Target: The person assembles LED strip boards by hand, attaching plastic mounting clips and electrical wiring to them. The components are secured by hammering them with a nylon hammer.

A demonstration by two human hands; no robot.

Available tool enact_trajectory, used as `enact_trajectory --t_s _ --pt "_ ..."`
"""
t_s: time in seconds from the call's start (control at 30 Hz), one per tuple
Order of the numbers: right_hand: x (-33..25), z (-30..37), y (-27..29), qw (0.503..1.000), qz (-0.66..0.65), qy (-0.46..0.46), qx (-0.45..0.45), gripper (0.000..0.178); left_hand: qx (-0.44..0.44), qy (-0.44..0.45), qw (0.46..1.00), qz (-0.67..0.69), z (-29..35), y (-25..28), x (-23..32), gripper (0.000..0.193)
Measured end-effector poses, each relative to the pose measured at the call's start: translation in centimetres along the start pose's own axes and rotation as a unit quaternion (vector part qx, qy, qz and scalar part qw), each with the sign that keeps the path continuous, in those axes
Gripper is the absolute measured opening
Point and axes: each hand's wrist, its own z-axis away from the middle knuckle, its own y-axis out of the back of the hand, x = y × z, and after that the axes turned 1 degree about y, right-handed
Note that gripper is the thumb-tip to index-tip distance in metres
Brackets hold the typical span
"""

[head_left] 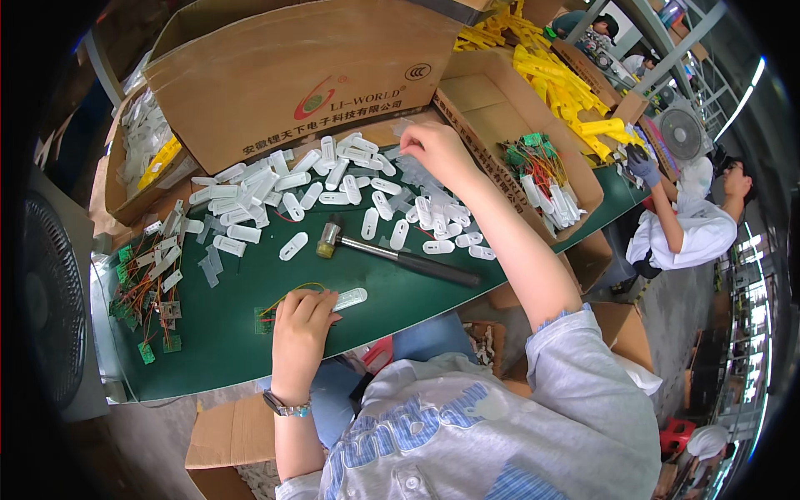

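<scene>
Near the table's front edge, my left hand (pixel 302 329) is closed around one end of a white plastic casing (pixel 352 298), whose free end sticks out to the right. A thin yellow wire arches behind the fingers, and a small green circuit board (pixel 263 321) lies just left of them. My right hand (pixel 435 152) reaches to the far side of the table, fingers bent and pinched together beside clear plastic pieces (pixel 417 172). What lies between those fingertips is hidden. A hammer (pixel 429 265) with a dark grip rests between my hands.
Loose white casings (pixel 250 192) spread across the green table (pixel 225 350). Wired circuit boards (pixel 150 292) heap at the left. Behind stands a large cardboard box (pixel 250 92); an open carton (pixel 475 92) at right holds wired boards. A gloved co-worker (pixel 687 221) handles yellow parts (pixel 567 92).
</scene>
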Motion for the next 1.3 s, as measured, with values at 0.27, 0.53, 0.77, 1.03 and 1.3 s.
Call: enact_trajectory --t_s 0.27,0.53,0.77,1.03,1.3 --pt "-8.0 9.4 1.3 0.912 -0.355 -0.185 -0.088 0.007 -0.002 0.014 1.000 -0.012 0.0 0.0 0.0 0.032" --pt "-11.0 13.6 -0.6 0.982 -0.167 -0.080 -0.028 0.015 0.016 0.016 1.000 0.000 0.0 -0.1 0.3 0.037" --pt "-12.6 13.8 -1.6 0.999 -0.015 0.030 -0.017 0.021 0.017 0.019 1.000 -0.005 0.2 0.1 0.4 0.037" --pt "-14.1 14.3 -1.5 0.959 -0.221 -0.175 -0.041 0.029 0.017 0.017 1.000 0.002 0.1 -0.1 0.3 0.037" --pt "-13.8 14.1 -0.4 0.996 -0.039 -0.043 -0.061 0.027 0.019 0.022 1.000 -0.001 0.2 0.1 0.2 0.036"
